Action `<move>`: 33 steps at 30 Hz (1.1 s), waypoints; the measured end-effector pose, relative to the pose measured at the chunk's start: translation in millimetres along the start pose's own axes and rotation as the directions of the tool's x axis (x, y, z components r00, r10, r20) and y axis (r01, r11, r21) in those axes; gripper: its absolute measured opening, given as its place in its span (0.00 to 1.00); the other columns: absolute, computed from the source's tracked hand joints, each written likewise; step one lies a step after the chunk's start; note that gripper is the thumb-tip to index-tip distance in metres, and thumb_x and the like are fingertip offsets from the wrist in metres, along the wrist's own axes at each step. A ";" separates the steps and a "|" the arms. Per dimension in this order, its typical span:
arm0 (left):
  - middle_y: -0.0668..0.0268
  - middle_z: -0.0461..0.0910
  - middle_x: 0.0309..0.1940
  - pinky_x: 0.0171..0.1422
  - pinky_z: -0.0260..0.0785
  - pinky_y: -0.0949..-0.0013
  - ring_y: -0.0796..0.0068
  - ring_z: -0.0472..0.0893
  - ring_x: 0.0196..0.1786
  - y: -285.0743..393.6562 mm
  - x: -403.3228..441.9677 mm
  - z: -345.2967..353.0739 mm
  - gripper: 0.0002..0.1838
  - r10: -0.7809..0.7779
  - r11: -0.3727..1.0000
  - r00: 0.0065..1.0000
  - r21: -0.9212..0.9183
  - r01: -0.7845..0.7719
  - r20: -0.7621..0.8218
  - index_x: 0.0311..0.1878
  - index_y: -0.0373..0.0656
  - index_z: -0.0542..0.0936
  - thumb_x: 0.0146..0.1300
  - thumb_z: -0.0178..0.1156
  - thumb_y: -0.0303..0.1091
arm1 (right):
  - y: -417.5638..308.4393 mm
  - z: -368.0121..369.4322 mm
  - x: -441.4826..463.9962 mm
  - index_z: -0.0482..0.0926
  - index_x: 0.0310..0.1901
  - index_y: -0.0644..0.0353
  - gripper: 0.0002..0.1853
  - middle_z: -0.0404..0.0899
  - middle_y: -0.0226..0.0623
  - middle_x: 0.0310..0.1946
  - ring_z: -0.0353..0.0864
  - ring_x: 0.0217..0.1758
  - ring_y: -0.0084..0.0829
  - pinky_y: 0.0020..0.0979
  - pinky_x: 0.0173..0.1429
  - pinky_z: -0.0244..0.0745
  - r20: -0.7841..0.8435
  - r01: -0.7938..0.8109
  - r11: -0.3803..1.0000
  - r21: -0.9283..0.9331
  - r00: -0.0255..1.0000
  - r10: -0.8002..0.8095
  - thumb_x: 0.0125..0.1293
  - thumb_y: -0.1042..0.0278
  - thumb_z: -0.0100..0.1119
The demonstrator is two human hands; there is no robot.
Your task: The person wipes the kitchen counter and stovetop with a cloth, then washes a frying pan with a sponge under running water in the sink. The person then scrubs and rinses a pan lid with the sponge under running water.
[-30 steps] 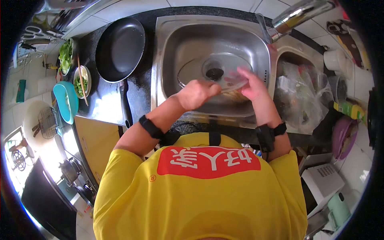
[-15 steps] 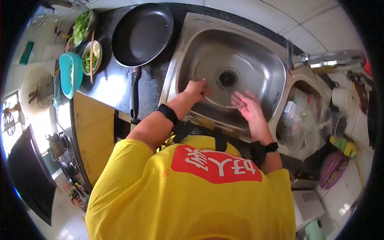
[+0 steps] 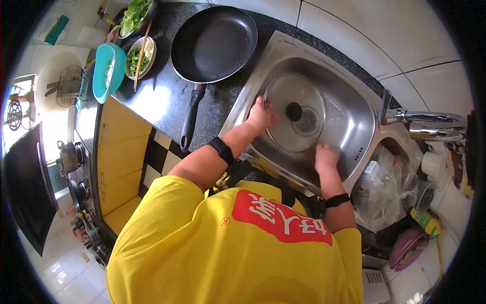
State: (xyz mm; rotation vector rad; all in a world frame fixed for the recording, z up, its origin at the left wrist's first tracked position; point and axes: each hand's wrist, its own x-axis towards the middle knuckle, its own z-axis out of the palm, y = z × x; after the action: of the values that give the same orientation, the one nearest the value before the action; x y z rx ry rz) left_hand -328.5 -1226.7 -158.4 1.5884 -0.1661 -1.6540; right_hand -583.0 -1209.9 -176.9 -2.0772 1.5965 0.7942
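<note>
A clear round glass lid (image 3: 286,134) with a dark knob lies over the drain in the large steel sink basin (image 3: 349,119). The fingers of my left hand (image 3: 260,115) are closed round the lid's left rim, beside the basin's left wall. My right hand (image 3: 326,157) is low in the basin by the lid's lower right side. Its fingers are curled and slightly blurred, and what they hold, if anything, is hidden.
A black frying pan (image 3: 215,43) sits left of the sink, near a bowl of chopped greens (image 3: 136,61) with chopsticks across it and a turquoise basket (image 3: 99,76). The faucet (image 3: 425,117) and plastic bags (image 3: 382,187) in the small basin are at the right.
The view has turned and shifted, so the sink appears tilted. The lid has been lowered into the basin. My left hand has moved to its left rim, and my right hand's spread fingers have curled.
</note>
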 end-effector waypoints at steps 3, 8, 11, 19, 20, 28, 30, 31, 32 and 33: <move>0.46 0.71 0.37 0.28 0.72 0.51 0.45 0.77 0.33 -4.9 4.1 -4.2 0.17 0.068 0.973 0.997 0.221 -0.071 0.021 0.53 0.46 0.53 0.64 0.44 0.30 | 17.2 -30.0 -2.9 0.71 0.46 0.60 0.17 0.70 0.47 0.48 0.74 0.48 0.46 0.41 0.51 0.70 -0.037 -0.097 0.989 0.113 0.994 0.102 0.53 0.65 0.56; 0.42 0.70 0.43 0.31 0.71 0.48 0.43 0.77 0.37 -22.2 10.6 -3.2 0.18 -0.036 0.986 0.992 0.166 0.015 0.124 0.55 0.46 0.52 0.63 0.43 0.29 | 25.3 -85.7 -14.4 0.72 0.45 0.57 0.21 0.72 0.48 0.43 0.74 0.45 0.48 0.40 0.50 0.70 -0.291 -0.116 0.925 0.362 0.929 0.230 0.47 0.65 0.61; 0.43 0.70 0.43 0.34 0.71 0.47 0.45 0.76 0.39 -31.2 17.6 6.7 0.17 -0.109 0.978 0.985 0.194 0.082 0.133 0.54 0.46 0.53 0.64 0.43 0.29 | 21.8 -39.1 29.9 0.73 0.44 0.54 0.20 0.72 0.49 0.41 0.73 0.46 0.48 0.40 0.50 0.69 -0.340 0.013 0.862 0.506 0.922 0.185 0.46 0.67 0.60; 0.53 0.72 0.42 0.32 0.72 0.46 0.57 0.76 0.39 -53.8 30.1 6.2 0.21 -0.274 0.949 0.946 0.208 0.237 0.171 0.56 0.52 0.55 0.62 0.48 0.28 | -26.6 -20.6 117.5 0.76 0.44 0.54 0.16 0.72 0.49 0.44 0.72 0.48 0.47 0.40 0.49 0.69 -0.472 0.213 0.553 0.805 0.795 0.381 0.51 0.68 0.57; 0.53 0.72 0.42 0.32 0.72 0.46 0.57 0.76 0.39 -50.2 30.0 6.2 0.21 -0.274 0.949 0.947 0.205 0.237 0.171 0.56 0.52 0.55 0.62 0.48 0.28 | -43.5 -25.6 119.9 0.76 0.44 0.54 0.15 0.72 0.49 0.45 0.72 0.48 0.47 0.40 0.49 0.69 -0.471 0.256 0.563 0.786 0.837 0.277 0.52 0.68 0.56; 0.56 0.71 0.45 0.35 0.75 0.58 0.59 0.76 0.41 -82.0 54.6 -16.2 0.26 0.097 0.708 0.941 0.641 -0.295 0.325 0.57 0.44 0.53 0.58 0.52 0.25 | -66.6 -37.0 73.0 0.79 0.38 0.53 0.10 0.71 0.43 0.45 0.71 0.50 0.44 0.40 0.53 0.68 -0.569 0.723 0.608 0.327 0.665 -0.484 0.59 0.69 0.47; 0.57 0.71 0.45 0.35 0.75 0.58 0.60 0.76 0.41 -74.2 47.6 -9.5 0.25 0.075 0.674 0.954 0.690 -0.263 0.290 0.56 0.44 0.53 0.58 0.52 0.25 | -58.2 -57.0 79.5 0.79 0.39 0.51 0.10 0.72 0.41 0.43 0.71 0.49 0.43 0.38 0.53 0.68 -0.597 0.748 0.639 0.182 0.600 -0.533 0.59 0.65 0.48; 0.57 0.71 0.45 0.35 0.75 0.58 0.60 0.76 0.41 -64.8 40.5 -4.5 0.25 0.028 0.770 0.974 0.617 -0.165 0.225 0.56 0.45 0.53 0.58 0.52 0.25 | -54.9 -64.2 83.7 0.78 0.40 0.50 0.11 0.71 0.40 0.43 0.71 0.49 0.43 0.37 0.52 0.68 -0.610 0.666 0.660 0.347 0.695 -0.381 0.58 0.65 0.48; 0.57 0.70 0.45 0.34 0.74 0.58 0.60 0.76 0.41 -53.8 30.5 0.5 0.25 -0.032 0.846 0.986 0.530 -0.061 0.164 0.56 0.46 0.54 0.58 0.52 0.25 | -52.0 -66.0 89.7 0.78 0.41 0.49 0.11 0.71 0.39 0.43 0.71 0.48 0.42 0.36 0.52 0.68 -0.587 0.566 0.648 0.510 0.779 -0.219 0.57 0.65 0.48; 0.58 0.70 0.45 0.34 0.74 0.57 0.60 0.75 0.42 -44.1 23.7 4.1 0.24 -0.098 0.901 0.989 0.431 0.041 0.111 0.56 0.46 0.54 0.58 0.52 0.25 | -34.3 -50.7 111.2 0.77 0.42 0.49 0.12 0.71 0.38 0.44 0.71 0.49 0.41 0.36 0.51 0.68 -0.617 0.467 0.817 0.338 0.766 -0.182 0.57 0.65 0.48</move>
State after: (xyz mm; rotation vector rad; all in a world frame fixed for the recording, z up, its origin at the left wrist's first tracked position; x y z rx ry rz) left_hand -349.2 -1214.2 -202.5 1.8213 -0.5833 -1.8682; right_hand -519.5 -1314.2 -211.9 -2.2104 1.3997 -0.3659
